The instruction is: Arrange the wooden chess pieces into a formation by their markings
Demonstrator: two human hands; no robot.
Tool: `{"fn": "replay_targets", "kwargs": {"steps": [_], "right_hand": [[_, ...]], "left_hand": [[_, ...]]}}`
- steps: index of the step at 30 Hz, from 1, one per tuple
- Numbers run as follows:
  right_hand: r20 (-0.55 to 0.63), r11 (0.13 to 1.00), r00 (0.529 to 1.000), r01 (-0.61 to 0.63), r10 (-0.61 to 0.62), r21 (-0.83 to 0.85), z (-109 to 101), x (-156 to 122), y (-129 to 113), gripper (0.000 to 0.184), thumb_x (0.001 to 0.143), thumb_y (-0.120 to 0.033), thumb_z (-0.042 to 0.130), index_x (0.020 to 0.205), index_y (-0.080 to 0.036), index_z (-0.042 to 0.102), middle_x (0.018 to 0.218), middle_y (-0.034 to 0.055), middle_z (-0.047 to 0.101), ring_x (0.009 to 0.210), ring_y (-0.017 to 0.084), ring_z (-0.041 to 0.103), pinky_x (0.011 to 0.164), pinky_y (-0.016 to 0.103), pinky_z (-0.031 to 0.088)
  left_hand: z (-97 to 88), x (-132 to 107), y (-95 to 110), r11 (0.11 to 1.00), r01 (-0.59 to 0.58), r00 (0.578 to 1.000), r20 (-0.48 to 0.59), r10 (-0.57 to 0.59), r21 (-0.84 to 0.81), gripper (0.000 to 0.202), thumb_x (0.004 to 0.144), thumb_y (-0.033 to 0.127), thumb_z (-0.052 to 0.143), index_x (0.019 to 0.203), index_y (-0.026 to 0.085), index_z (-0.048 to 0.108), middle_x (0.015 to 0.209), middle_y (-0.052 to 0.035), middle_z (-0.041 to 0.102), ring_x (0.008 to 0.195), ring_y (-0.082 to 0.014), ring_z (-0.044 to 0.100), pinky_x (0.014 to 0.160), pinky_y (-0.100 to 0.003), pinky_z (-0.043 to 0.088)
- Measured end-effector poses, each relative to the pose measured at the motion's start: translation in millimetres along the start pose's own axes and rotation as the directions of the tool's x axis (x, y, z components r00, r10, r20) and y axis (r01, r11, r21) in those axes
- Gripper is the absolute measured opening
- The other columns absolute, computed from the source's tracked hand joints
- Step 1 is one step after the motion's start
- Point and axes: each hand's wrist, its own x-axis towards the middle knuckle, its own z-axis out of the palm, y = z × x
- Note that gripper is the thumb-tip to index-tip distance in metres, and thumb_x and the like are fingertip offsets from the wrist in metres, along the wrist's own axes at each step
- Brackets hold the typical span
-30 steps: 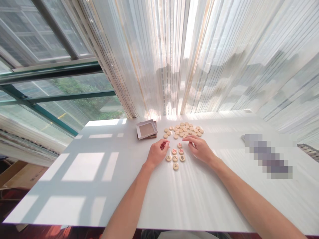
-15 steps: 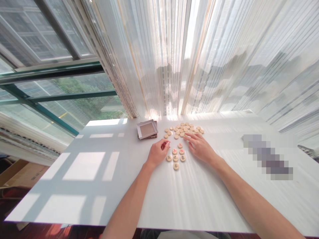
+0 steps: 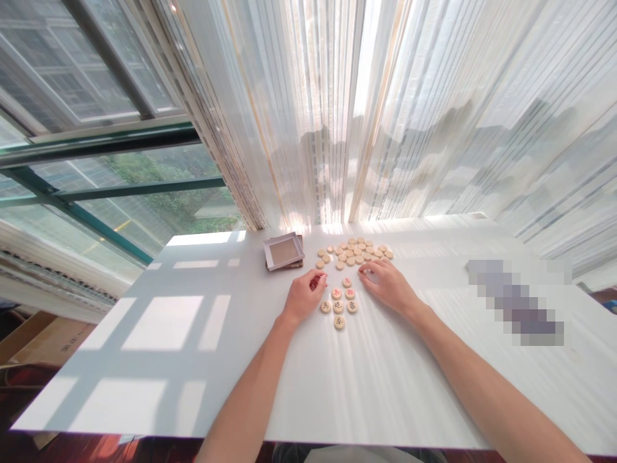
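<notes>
Several round Chinese chess pieces lie face up in a small pattern: a red-marked piece (image 3: 347,281) at the far end, two more red-marked ones below it, a row of three with black characters around a middle piece (image 3: 338,307), and a black-marked piece (image 3: 339,323) nearest me. Left of the pattern, my left hand (image 3: 304,294) rests with fingers curled and thumb near the index finger; nothing shows in it. My right hand (image 3: 388,286) is closed in a pinch right of the far red-marked piece. What its fingertips hold, if anything, I cannot make out.
Beyond my hands lies a loose group of blank-side-up chess pieces (image 3: 355,251). A shallow open box (image 3: 283,251) sits on a darker piece at the back left. A blurred-out object (image 3: 518,299) lies on the right of the white table (image 3: 168,399). Curtains hang behind the far edge.
My right hand has drawn back slightly from the loose pieces, and its outstretched fingers have come together in a pinch. My left hand and the pattern have stayed put.
</notes>
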Motion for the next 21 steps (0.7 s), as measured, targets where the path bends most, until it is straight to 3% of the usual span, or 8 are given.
{"fn": "replay_targets", "kwargs": {"steps": [6, 10, 14, 16, 21], "right_hand": [[0.035, 0.998, 0.999, -0.029, 0.027, 0.052, -8, 5, -2, 0.013, 0.089, -0.032, 0.059, 0.087, -0.023, 0.068, 0.090, 0.0053, 0.071, 0.085, 0.023, 0.064, 0.079, 0.036, 0.051], [0.104, 0.979, 0.994, -0.010, -0.012, 0.205, -24, -3, -12, 0.013, 0.091, -0.034, 0.060, 0.095, -0.025, 0.069, 0.094, 0.0029, 0.073, 0.082, 0.020, 0.068, 0.068, 0.031, 0.053], [0.032, 0.940, 0.999, -0.007, -0.004, 0.342, -28, -17, -30, 0.017, 0.092, -0.036, 0.062, 0.105, -0.025, 0.066, 0.099, 0.0032, 0.073, 0.084, 0.020, 0.069, 0.072, 0.033, 0.057], [0.014, 0.930, 0.998, 0.051, -0.060, 0.363, -25, -24, -37, 0.018, 0.093, -0.033, 0.063, 0.108, -0.026, 0.065, 0.102, 0.0039, 0.072, 0.083, 0.020, 0.068, 0.074, 0.034, 0.058], [-0.076, 0.900, 0.979, 0.206, -0.192, 0.385, -18, -33, -44, 0.021, 0.093, -0.021, 0.061, 0.113, -0.027, 0.063, 0.108, 0.0049, 0.070, 0.083, 0.019, 0.067, 0.076, 0.036, 0.059]], "left_hand": [[-0.8, 1, 0, 1.000, -0.017, 1.000, -0.007, 0.017, 0.000, 0.021, 0.095, 0.035, 0.053, 0.095, 0.020, 0.069, 0.078, -0.0008, 0.075, 0.064, -0.0141, 0.064, 0.066, -0.025, 0.049], [-1.4, 0, 4, 0.995, -0.082, 0.996, -0.037, 0.084, 0.051, 0.020, 0.095, 0.032, 0.053, 0.095, 0.020, 0.069, 0.078, -0.0001, 0.074, 0.065, -0.0136, 0.061, 0.067, -0.025, 0.050], [0.5, -10, 17, 0.962, -0.242, 0.968, -0.039, 0.249, 0.123, 0.014, 0.094, 0.026, 0.055, 0.099, 0.021, 0.068, 0.088, -0.0003, 0.073, 0.069, -0.0125, 0.062, 0.071, -0.025, 0.051], [2.6, -17, 24, 0.933, -0.329, 0.942, -0.012, 0.334, 0.145, 0.013, 0.094, 0.025, 0.056, 0.101, 0.022, 0.067, 0.088, 0.0000, 0.072, 0.069, -0.0121, 0.063, 0.070, -0.025, 0.050], [7.5, -28, 34, 0.896, -0.413, 0.911, 0.081, 0.405, 0.162, 0.013, 0.096, 0.028, 0.055, 0.104, 0.023, 0.064, 0.088, -0.0004, 0.070, 0.072, -0.0127, 0.065, 0.070, -0.026, 0.051]]}}
